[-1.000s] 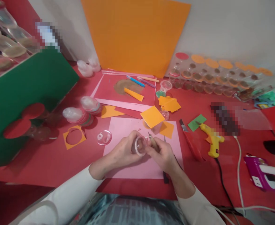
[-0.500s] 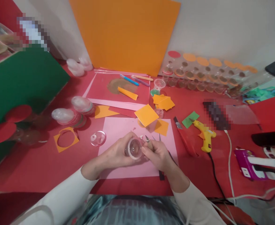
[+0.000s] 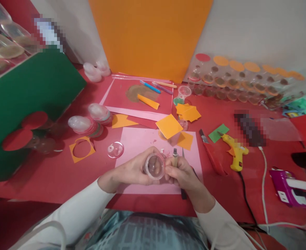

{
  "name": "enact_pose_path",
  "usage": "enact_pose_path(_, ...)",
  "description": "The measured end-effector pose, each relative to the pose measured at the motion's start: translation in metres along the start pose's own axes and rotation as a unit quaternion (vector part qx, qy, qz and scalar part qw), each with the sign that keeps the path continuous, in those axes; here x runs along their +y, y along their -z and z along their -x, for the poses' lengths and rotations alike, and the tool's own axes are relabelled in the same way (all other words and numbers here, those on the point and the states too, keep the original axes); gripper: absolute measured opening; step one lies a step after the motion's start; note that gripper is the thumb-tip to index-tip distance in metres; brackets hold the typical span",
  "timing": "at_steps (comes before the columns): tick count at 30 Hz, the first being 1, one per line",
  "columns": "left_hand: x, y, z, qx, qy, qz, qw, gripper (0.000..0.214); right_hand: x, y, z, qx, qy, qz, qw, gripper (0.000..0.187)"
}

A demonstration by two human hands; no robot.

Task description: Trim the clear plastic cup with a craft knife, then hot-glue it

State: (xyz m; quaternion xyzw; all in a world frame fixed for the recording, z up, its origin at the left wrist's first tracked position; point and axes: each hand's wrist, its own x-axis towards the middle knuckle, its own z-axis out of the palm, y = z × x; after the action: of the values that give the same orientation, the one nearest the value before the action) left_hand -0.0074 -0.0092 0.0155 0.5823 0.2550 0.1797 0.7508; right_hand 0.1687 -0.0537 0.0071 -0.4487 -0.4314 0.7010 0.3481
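Note:
My left hand (image 3: 134, 170) is wrapped around a small clear plastic cup (image 3: 154, 166), its round rim tilted up toward me. In my right hand (image 3: 183, 175) is a carving knife (image 3: 175, 160) with a pale wooden handle, its metal end pointing up and away. The right fingers touch the cup's right side. Both hands are over a pink paper sheet (image 3: 137, 139), where small pink scraps (image 3: 166, 152) lie just beyond the cup. A clear plastic lid (image 3: 115, 150) rests left of my left hand. A dark-handled tool (image 3: 183, 193) is partly hidden under my right wrist.
Yellow paper squares (image 3: 169, 126) lie beyond the hands. A red box cutter (image 3: 212, 156) and yellow glue gun (image 3: 236, 152) are at right, with cables. Stacked plastic cups (image 3: 85, 125) and a cut-out orange square (image 3: 82, 149) stand left. Joined plastic pieces (image 3: 233, 81) line the wall.
The knife has turned from leaning left to nearly upright in my right hand, its end drawn away from the cup's rim. The whole view has shifted slightly. My left hand still holds the cup.

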Motion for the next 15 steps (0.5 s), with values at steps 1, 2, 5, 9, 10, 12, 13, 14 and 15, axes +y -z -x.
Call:
enact_pose_path(1,-0.0004,0.0000,-0.0001,0.003,-0.002,0.001,1.000,0.044,-0.0002,0.0003,0.0003,0.002,-0.006,-0.001,1.000,0.032)
enact_pose_path(2,-0.0009,0.0000,-0.0003,0.008,-0.005,0.002,1.000,0.045,-0.0004,0.0007,0.0005,0.006,-0.010,0.000,1.000,0.033)
enact_pose_path(5,-0.0028,0.0004,-0.0009,0.030,-0.024,-0.010,0.999,0.042,0.0005,0.0024,0.0007,0.026,-0.010,0.017,0.999,0.036)
enact_pose_path(9,-0.0038,0.0019,-0.0010,0.072,-0.030,-0.067,0.995,0.039,0.0043,0.0041,-0.0011,0.080,0.034,0.069,0.994,0.042)
enact_pose_path(10,-0.0038,0.0021,-0.0010,0.084,-0.028,-0.085,0.993,0.039,0.0050,0.0038,-0.0018,0.099,0.061,0.090,0.989,0.042)
enact_pose_path(12,-0.0038,0.0019,-0.0011,0.098,-0.026,-0.115,0.988,0.040,0.0052,0.0021,-0.0033,0.132,0.119,0.151,0.972,0.045)
enact_pose_path(13,-0.0038,0.0016,-0.0013,0.101,-0.026,-0.127,0.986,0.040,0.0049,0.0008,-0.0039,0.143,0.141,0.186,0.962,0.047)
enact_pose_path(14,-0.0038,0.0010,-0.0015,0.103,-0.026,-0.137,0.985,0.040,0.0043,-0.0005,-0.0043,0.150,0.157,0.217,0.952,0.048)
enact_pose_path(15,-0.0037,0.0003,-0.0019,0.105,-0.025,-0.145,0.984,0.040,0.0036,-0.0018,-0.0045,0.152,0.167,0.241,0.944,0.047)
